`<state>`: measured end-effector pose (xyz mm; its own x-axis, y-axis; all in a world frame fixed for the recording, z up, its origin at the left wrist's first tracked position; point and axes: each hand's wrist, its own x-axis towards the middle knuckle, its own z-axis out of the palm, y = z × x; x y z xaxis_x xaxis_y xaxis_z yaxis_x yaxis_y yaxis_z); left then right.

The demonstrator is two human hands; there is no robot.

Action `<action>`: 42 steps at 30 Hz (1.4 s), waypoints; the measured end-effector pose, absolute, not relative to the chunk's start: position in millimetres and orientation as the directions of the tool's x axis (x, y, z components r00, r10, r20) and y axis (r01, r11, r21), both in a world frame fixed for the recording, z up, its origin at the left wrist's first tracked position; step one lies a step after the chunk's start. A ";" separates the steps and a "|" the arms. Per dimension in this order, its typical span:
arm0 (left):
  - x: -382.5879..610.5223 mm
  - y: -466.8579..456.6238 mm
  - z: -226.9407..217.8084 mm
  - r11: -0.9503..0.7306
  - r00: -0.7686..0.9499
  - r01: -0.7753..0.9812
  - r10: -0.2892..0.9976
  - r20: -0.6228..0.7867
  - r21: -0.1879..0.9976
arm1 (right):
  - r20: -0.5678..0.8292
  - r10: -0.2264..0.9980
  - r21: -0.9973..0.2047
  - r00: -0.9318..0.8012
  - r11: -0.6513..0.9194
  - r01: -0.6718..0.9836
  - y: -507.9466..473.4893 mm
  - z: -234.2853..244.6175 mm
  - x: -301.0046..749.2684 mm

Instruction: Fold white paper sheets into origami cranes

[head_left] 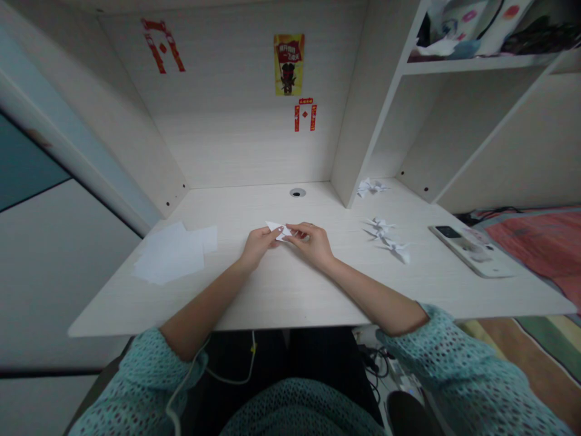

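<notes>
A small piece of folded white paper (274,226) is held between my two hands, just above the middle of the desk. My left hand (258,244) pinches its left side, thumb on top and fingers beneath. From the right, my right hand (311,241) grips the other side between thumb and fingertips. A pointed corner of the paper sticks up at the upper left. The fingers cover much of the rest, so its full shape is hidden.
Loose white paper sheets (170,254) lie on the desk (272,297) at left. Several folded paper cranes (380,227) stand at right, with more beside the partition (361,121). A white phone-like device (472,251) lies near the right edge. A white cable (233,382) hangs below the front edge.
</notes>
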<state>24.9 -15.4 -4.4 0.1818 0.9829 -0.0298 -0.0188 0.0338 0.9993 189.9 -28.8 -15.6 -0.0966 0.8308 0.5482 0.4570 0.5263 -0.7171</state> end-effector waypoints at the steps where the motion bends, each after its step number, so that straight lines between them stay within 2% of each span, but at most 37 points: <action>1: 25.1 -15.4 -4.0 0.036 0.181 -0.027 0.983 -0.030 0.999 | 0.537 0.838 -0.731 -0.092 0.517 0.444 -29.0 -15.0 189.7; 8: 22.2 -12.0 -3.6 0.039 0.111 -0.031 0.993 -0.036 0.999 | 0.371 0.927 -0.902 -0.044 0.372 0.220 -26.2 -12.7 188.7; 13: 21.7 -12.2 -4.0 0.052 0.117 -0.041 0.992 -0.047 0.998 | 0.296 0.954 -0.952 -0.047 0.299 0.074 -19.8 -16.5 188.2; 17: 22.5 -12.4 -3.9 0.088 0.099 -0.058 0.992 -0.082 0.994 | 0.289 0.957 -0.957 -0.031 0.288 -0.020 -19.3 -17.8 187.4; 23: 23.3 -13.0 -3.3 0.082 0.081 -0.060 0.994 -0.077 0.995 | 0.409 0.912 -0.912 -0.024 0.410 0.016 -24.5 -14.9 186.7; 26: 24.5 -14.5 -2.5 0.055 0.078 -0.068 0.996 -0.050 0.996 | 0.387 0.919 -0.920 -0.072 0.390 0.042 -25.8 -13.8 186.1; 31: 26.4 -16.1 -3.0 0.037 0.086 -0.083 0.996 -0.030 0.996 | 0.383 0.923 -0.916 -0.045 0.385 0.110 -26.5 -13.0 184.8; 37: 27.2 -17.6 -2.4 0.034 0.111 -0.103 0.994 -0.023 0.994 | 0.369 0.928 -0.930 -0.052 0.368 -0.018 -23.8 -15.6 184.8; 42: 26.3 -16.8 -3.2 0.023 0.118 -0.096 0.993 -0.012 0.995 | 0.352 0.935 -0.936 -0.045 0.350 -0.039 -22.7 -17.2 184.0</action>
<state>26.3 -16.8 -3.2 0.1176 0.9930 -0.0118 -0.0965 0.0233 0.9951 184.0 -22.7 -17.2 -0.0446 0.9349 0.3520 -0.0395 0.3505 -0.9357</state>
